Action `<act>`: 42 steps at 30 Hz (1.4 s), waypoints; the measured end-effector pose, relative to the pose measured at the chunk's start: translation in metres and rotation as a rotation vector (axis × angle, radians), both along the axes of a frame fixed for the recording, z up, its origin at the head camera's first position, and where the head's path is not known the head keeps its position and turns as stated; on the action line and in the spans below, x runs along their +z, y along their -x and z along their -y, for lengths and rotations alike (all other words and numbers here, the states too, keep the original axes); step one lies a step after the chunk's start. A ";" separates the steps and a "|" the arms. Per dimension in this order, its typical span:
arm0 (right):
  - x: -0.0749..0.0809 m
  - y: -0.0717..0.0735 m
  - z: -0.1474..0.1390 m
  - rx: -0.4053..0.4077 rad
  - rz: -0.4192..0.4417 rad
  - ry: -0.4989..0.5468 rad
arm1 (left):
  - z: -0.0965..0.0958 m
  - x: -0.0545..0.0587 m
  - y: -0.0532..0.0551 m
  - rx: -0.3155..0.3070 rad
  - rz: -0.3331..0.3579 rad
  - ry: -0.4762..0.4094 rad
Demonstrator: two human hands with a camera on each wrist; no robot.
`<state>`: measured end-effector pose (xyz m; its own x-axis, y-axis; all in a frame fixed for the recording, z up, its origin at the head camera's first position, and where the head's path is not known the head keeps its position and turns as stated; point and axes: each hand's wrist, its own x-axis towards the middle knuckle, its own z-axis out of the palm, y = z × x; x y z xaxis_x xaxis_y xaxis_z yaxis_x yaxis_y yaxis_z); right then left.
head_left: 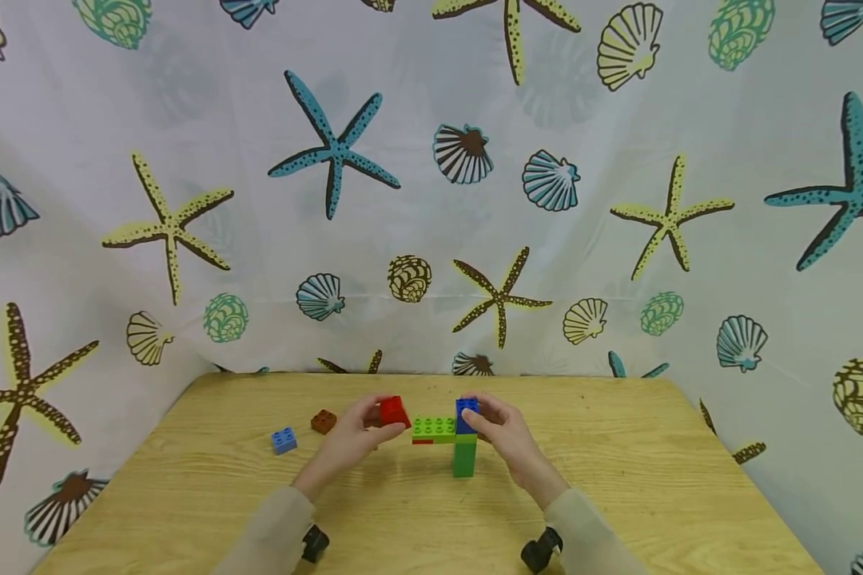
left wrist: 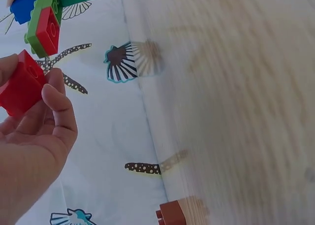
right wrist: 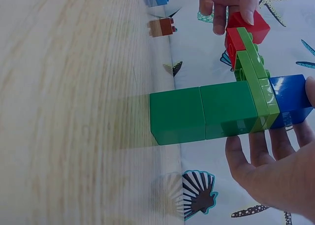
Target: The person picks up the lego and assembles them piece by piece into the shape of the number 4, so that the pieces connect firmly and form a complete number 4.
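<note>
My left hand [head_left: 357, 435] pinches a red toy brick [head_left: 393, 412] between thumb and fingers, just left of a small structure. That structure has a column of two dark green bricks [head_left: 463, 459] standing on the table. Across its top lies a long lime green piece [head_left: 433, 430], jutting out to the left. Under the jutting end is another red brick [left wrist: 48, 30]. A blue brick [head_left: 465, 415] sits on the lime piece above the column, and my right hand [head_left: 511, 435] grips it. In the right wrist view, the held red brick [right wrist: 257, 28] appears close to the lime piece's far end.
On the wooden table [head_left: 208, 511], left of my left hand, lie a light blue brick [head_left: 284, 440] and a brown brick [head_left: 323, 421]. A cloth [head_left: 417, 224] printed with starfish and shells hangs behind the table's back edge and along its sides.
</note>
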<state>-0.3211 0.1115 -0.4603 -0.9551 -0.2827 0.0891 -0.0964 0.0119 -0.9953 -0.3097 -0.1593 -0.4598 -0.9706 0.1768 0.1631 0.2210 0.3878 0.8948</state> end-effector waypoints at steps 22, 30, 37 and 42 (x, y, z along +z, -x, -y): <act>0.002 -0.001 0.000 -0.001 0.013 -0.016 | -0.024 0.002 0.004 -0.172 -0.065 -0.057; 0.003 0.000 0.000 0.008 0.003 -0.018 | -0.028 0.006 0.004 -0.234 -0.036 -0.071; 0.005 -0.002 0.000 0.001 0.016 -0.012 | -0.029 0.006 0.005 -0.256 -0.010 -0.058; 0.006 -0.003 0.000 -0.001 0.019 -0.011 | -0.032 0.005 0.006 -0.256 0.044 -0.135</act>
